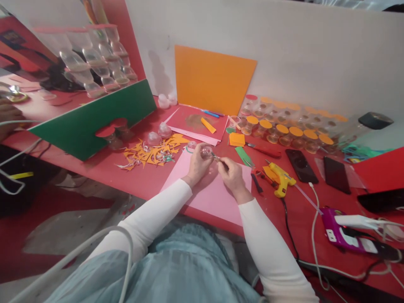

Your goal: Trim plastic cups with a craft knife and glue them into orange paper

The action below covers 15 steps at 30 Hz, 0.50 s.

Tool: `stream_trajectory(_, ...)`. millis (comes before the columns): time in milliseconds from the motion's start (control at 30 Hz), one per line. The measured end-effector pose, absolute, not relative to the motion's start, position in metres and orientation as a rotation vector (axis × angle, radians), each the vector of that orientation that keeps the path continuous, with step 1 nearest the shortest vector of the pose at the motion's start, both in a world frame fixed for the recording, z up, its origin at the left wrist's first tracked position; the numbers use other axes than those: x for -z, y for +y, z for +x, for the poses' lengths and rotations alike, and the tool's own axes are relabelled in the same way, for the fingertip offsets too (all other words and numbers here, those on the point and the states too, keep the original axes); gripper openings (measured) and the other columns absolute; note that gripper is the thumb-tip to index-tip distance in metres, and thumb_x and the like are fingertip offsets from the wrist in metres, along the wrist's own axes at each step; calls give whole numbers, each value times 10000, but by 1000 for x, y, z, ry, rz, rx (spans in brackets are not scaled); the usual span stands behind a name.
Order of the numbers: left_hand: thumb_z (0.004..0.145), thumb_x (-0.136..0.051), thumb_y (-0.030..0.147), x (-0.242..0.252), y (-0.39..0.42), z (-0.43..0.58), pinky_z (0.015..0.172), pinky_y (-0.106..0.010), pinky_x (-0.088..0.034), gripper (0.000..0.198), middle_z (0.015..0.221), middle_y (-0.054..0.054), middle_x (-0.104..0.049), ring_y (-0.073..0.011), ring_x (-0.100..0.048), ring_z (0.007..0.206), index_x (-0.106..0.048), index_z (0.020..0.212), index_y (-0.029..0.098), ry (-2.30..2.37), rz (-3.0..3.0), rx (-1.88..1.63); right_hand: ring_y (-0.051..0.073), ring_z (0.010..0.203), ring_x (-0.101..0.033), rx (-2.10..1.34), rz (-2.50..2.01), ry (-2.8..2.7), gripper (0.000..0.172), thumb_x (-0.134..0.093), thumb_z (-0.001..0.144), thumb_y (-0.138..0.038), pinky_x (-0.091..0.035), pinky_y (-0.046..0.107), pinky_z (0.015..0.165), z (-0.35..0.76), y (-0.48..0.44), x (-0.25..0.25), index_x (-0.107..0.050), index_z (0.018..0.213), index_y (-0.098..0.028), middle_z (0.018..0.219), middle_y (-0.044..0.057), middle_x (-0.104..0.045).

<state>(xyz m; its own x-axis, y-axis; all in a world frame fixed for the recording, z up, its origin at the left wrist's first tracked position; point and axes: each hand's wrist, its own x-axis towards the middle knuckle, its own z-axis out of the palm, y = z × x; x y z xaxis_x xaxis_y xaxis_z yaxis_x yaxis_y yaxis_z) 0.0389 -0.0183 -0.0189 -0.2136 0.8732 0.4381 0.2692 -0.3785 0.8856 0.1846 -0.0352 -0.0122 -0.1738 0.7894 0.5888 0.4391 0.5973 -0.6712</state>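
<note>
Both hands meet over a pink sheet (217, 198) on the red table (148, 181). My left hand (198, 162) is closed around a small clear plastic dome (206, 150). My right hand (232, 172) pinches a thin metal tool (216, 157) whose tip touches the dome. Both sleeves are white. What the tool is exactly I cannot make out.
Orange paper scraps (151, 153) and clear domes (159, 134) lie to the left by a green board (94, 122). An orange sheet (213, 80) leans on the wall. Orange-lidded jars (284, 124), a yellow glue gun (282, 179), two phones (301, 166), cables and a purple power strip (344, 231) crowd the right.
</note>
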Motion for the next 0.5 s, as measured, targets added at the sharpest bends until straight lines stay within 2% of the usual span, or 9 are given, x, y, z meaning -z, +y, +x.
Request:
stream_trajectory(267,724,-631,70,11,-23,40,770,-256,-532,291,935,-6,-675,-138,-662,841,-576,977,203,1356,1579,-1590,208,719,-692,-417,-1037,-1832,194,-480,898,-278,-529,294,686,188,-32,12,-655,843,-215,804,69,-750)
stream_trajectory(500,717,-642,73,8,-24,41,699,-237,-535,298,904,5,-677,-123,-661,756,-565,974,204,1348,1566,-1557,213,734,-697,-437,-1046,-1821,212,-464,901,-293,-529,297,689,186,-34,10,-652,842,-216,815,78,-755)
